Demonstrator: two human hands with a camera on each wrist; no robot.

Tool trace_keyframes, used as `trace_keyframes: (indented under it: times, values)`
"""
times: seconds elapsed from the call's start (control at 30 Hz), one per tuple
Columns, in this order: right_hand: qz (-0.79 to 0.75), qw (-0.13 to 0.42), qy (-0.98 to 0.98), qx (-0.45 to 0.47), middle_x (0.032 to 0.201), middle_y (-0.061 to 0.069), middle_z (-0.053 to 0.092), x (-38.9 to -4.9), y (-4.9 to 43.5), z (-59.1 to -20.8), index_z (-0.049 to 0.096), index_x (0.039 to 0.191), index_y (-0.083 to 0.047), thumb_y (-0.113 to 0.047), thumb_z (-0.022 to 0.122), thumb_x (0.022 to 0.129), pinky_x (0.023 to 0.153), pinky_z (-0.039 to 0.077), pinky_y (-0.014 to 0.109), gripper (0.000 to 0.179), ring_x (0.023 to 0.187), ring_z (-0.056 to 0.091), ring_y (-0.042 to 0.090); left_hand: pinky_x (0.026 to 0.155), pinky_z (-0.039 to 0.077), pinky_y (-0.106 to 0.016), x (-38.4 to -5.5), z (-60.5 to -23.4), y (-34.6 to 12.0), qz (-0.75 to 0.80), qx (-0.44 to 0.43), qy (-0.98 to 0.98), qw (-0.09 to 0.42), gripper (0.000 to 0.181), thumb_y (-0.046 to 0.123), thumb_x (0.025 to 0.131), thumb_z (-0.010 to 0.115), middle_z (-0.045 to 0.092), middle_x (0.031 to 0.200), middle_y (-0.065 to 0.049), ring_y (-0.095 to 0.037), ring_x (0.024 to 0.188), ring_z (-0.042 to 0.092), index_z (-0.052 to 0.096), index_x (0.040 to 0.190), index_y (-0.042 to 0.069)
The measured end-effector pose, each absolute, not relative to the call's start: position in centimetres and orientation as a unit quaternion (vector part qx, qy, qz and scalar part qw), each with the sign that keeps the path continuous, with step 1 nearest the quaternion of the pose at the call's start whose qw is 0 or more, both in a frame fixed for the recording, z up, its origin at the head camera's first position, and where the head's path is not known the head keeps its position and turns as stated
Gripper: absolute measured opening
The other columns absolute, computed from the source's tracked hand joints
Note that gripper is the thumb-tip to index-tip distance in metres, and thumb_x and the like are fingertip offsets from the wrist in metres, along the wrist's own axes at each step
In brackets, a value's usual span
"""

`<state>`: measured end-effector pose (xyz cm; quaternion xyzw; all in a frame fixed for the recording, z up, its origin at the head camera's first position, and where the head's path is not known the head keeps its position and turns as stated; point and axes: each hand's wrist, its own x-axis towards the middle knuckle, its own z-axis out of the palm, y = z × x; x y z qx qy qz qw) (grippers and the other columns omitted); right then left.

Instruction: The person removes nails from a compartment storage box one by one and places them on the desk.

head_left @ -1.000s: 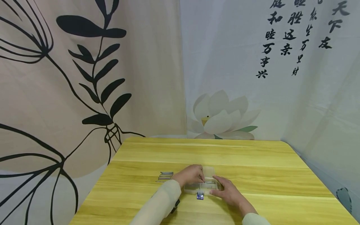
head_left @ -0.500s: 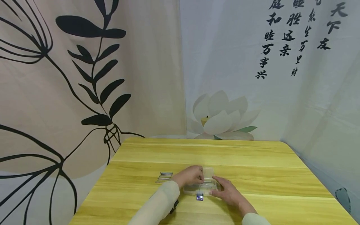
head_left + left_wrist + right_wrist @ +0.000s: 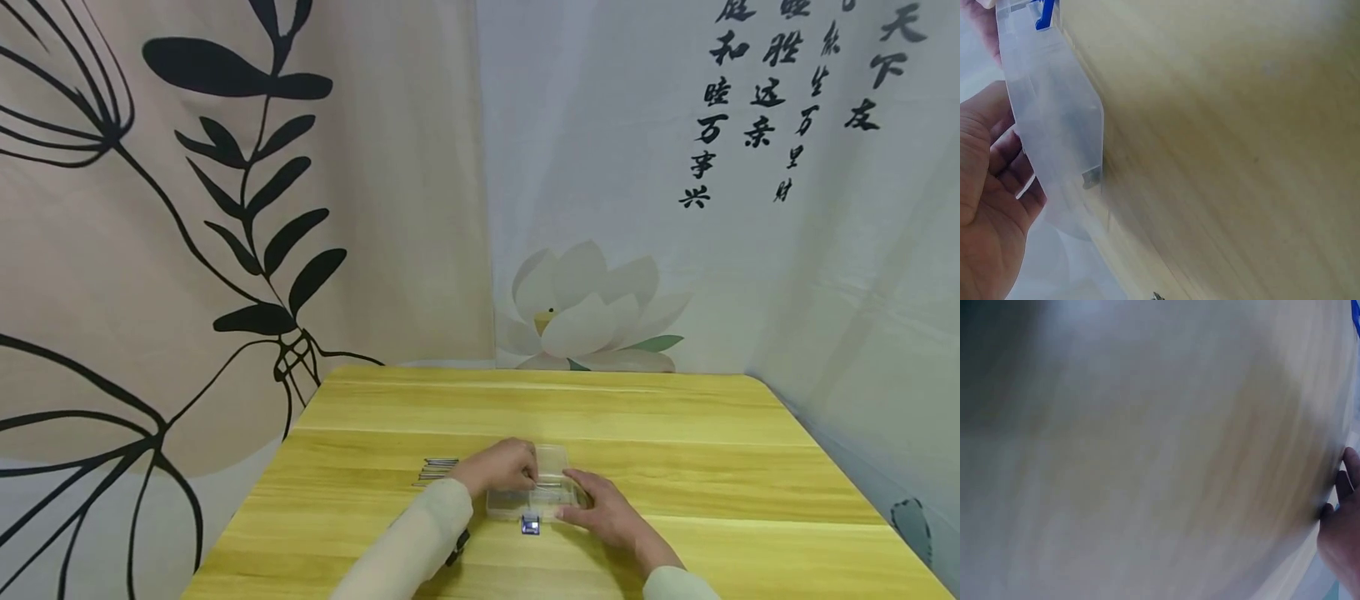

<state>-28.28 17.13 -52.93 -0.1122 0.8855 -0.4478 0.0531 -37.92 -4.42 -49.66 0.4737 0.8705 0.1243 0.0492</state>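
A clear plastic compartment box (image 3: 498, 505) stands with its lid (image 3: 552, 458) raised at the back and a blue latch (image 3: 530, 525) in front. My left hand (image 3: 502, 467) reaches over it from the left, fingers bent down into the rear compartment beside thin metal pieces (image 3: 551, 485). I cannot tell whether the fingertips pinch one. My right hand (image 3: 609, 508) holds the box's right end between thumb and fingers. In the left wrist view, the left hand (image 3: 991, 187) is beside the cloudy box wall (image 3: 1060, 119). At its edge, the right wrist view shows the right hand (image 3: 1341, 512).
Several thin nails or screws (image 3: 437, 469) lie in a row on the wooden table (image 3: 675, 442), left of the box. A black wrist strap (image 3: 457, 547) shows under the left sleeve (image 3: 412, 542). Printed curtains (image 3: 405, 208) hang behind the table.
The hands keep nearly the same pose at the box, the left fingers staying in the rear compartment. The whole head view has shifted slightly.
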Motion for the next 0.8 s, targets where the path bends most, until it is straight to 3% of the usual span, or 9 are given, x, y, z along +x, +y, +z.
trace_keyframes:
  times: [0.4, 0.8]
  values:
    - [-0.441, 0.033, 0.891, -0.105, 0.145, 0.029, 0.043, -28.3, 17.1, -53.0, 0.048, 0.145, -0.002, -0.031, 0.079, 0.086, 0.107, 0.023, 0.067, 0.073, 0.134, 0.034, 0.052, 0.066, 0.046, -0.020, -39.0, -48.8, -6.6, 0.220, 0.414, 0.882, 0.044, 0.015, 0.007, 0.087, 0.068, 0.059, 0.083, 0.010, -0.004, 0.072, 0.050, 0.074, 0.079, 0.017]
    - [-0.430, 0.037, 0.895, -0.115, 0.147, 0.029, 0.041, -28.3, 17.3, -53.0, 0.048, 0.145, -0.004, -0.033, 0.078, 0.087, 0.106, 0.022, 0.069, 0.072, 0.135, 0.031, 0.054, 0.071, 0.049, -0.029, -39.6, -47.5, -12.2, 0.299, 0.373, 0.877, 0.044, 0.011, 0.007, 0.093, 0.066, 0.060, 0.086, 0.009, -0.009, 0.075, 0.053, 0.075, 0.087, 0.007]
